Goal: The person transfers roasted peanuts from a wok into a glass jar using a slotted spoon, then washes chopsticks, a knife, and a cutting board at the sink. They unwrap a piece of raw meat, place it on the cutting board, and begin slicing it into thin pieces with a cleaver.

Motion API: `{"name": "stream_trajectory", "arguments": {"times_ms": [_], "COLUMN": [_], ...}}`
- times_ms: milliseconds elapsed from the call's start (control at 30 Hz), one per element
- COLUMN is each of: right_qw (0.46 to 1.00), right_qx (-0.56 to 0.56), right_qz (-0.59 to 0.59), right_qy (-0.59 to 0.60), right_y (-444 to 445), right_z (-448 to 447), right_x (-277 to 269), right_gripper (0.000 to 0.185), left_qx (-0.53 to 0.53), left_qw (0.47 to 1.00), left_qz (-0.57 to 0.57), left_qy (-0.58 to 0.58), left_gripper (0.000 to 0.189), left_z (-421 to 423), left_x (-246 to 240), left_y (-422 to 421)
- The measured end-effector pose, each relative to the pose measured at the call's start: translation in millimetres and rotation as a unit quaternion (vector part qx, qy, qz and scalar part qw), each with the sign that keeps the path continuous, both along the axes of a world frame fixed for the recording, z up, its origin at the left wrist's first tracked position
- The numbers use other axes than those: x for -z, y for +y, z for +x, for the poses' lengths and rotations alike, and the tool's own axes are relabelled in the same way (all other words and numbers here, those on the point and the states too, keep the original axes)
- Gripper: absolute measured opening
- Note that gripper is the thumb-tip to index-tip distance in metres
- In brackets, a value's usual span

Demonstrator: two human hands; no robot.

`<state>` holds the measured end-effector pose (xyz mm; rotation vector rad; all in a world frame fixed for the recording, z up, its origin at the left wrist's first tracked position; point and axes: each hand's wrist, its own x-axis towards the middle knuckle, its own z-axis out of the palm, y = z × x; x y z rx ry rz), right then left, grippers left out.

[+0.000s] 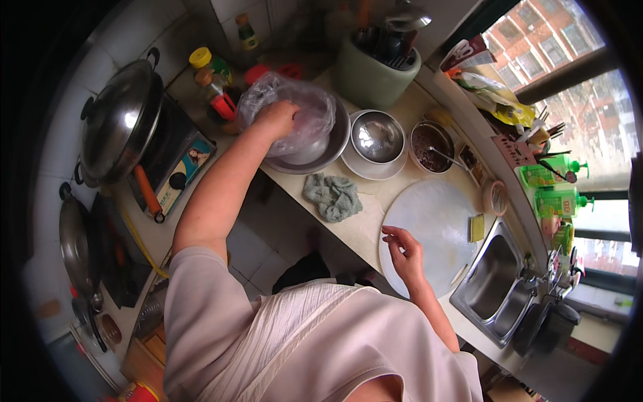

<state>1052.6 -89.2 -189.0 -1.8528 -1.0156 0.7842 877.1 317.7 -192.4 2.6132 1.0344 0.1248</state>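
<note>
My left hand (278, 120) is on a clear plastic bag (314, 113), its fingers curled into the film. The bag lies over a large metal basin (343, 135) and what the basin holds is mostly hidden. Over the edge of a round whitish board (427, 211) hovers my right hand (404, 251), fingers bent and apart, holding nothing. A crumpled grey-green cloth (332, 197) lies between the basin and the board. Beside the basin, a steel bowl (378, 136) rests on a plate (374, 172); next to it, another bowl (432, 146) contains a dark paste and a spoon.
A yellow-green sponge (476, 228) sits at the board's edge by the steel sink (490, 281). Behind the bowls stands a green utensil holder (374, 75). A lidded wok (118, 123) is on the stove at left. Green pump bottles (555, 202) line the windowsill.
</note>
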Motion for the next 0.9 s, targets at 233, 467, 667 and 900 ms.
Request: {"name": "stream_trajectory", "arguments": {"times_ms": [233, 467, 667, 900], "right_qw": [0.997, 0.949, 0.92, 0.899], "right_qx": [-0.03, -0.234, -0.293, -0.307], "right_qz": [-0.014, 0.191, 0.036, -0.113], "right_qy": [0.064, -0.093, -0.259, -0.29], "right_y": [50.8, 204.7, 333.5, 358.1], "right_z": [-16.3, -38.8, -73.1, -74.5], "right_x": [-37.6, -83.6, -18.7, 24.1], "right_gripper": [0.027, 0.033, 0.025, 0.031], "left_qx": [-0.08, -0.196, -0.355, -0.269], "left_qw": [0.94, 0.843, 0.828, 0.633], "left_qz": [-0.331, -0.183, -0.051, -0.363], "left_qy": [-0.031, -0.467, -0.432, -0.628], "left_gripper": [0.036, 0.037, 0.047, 0.043], "left_z": [-0.2, -60.8, -75.8, -70.8], "left_x": [-19.8, -27.1, 0.0, -15.9], "left_y": [-32.2, -101.6, -90.6, -86.9]}}
